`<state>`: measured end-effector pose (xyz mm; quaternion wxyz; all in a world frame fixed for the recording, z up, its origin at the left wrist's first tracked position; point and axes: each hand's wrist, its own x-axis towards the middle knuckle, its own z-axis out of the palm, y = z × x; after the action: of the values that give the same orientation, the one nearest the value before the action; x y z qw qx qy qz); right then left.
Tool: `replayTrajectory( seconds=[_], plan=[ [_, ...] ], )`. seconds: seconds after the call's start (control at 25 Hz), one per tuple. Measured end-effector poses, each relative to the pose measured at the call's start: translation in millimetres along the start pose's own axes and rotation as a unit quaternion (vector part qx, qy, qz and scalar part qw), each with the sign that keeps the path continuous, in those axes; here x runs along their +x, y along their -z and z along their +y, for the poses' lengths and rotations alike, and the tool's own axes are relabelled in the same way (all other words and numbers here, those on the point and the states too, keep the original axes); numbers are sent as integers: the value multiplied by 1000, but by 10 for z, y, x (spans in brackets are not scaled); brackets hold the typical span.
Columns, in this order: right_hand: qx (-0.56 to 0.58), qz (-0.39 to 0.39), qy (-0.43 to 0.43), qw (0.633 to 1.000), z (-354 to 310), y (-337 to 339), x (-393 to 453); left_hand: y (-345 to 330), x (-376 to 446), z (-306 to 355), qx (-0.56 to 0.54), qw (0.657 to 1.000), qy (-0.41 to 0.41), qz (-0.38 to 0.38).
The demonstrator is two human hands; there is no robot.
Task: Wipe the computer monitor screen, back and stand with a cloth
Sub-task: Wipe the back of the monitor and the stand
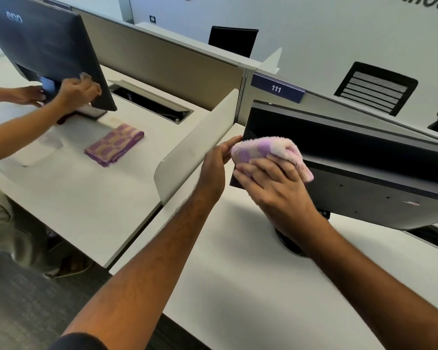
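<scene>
Right hand (276, 188) is spread flat, pressing the pink checked cloth (263, 147) onto the monitor (364, 178) back, while left hand (214, 165), fingers straight, touches its left edge.

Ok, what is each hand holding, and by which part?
Right hand presses the cloth, at its lower part, against the monitor back. Left hand steadies the monitor by its left edge, fingers straight.

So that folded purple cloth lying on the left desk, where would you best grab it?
Probably along its long right-hand edge, pinching down from above. The folded cloth lies flat on the desk, so nothing slides under it. That edge looks like the rounded fold holding the layers together, while the near end shows loose layers that might fan open.
</scene>
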<state>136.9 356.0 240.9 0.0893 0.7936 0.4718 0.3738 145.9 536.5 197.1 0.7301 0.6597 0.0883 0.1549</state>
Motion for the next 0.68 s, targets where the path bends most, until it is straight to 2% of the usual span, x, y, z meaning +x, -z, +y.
replayTrajectory(
  seconds=[0.12, 0.24, 0.48, 0.68],
  plan=[
    [-33, -126, 20, 991, 106, -165, 222, -28, -28, 57, -24, 1000, 2, 8],
    [-46, -190, 53, 979, 82, -281, 435, -86, -31, 137, -32, 999, 12, 19],
    [-45, -189, 2, 981, 48, -162, 441, -53, 47, 75, -54, 998, 16, 18],
    [-81, -172, 8, 982, 85, -207, 515, -42, 35, 79, -50, 999, 7, -2]
  ],
)
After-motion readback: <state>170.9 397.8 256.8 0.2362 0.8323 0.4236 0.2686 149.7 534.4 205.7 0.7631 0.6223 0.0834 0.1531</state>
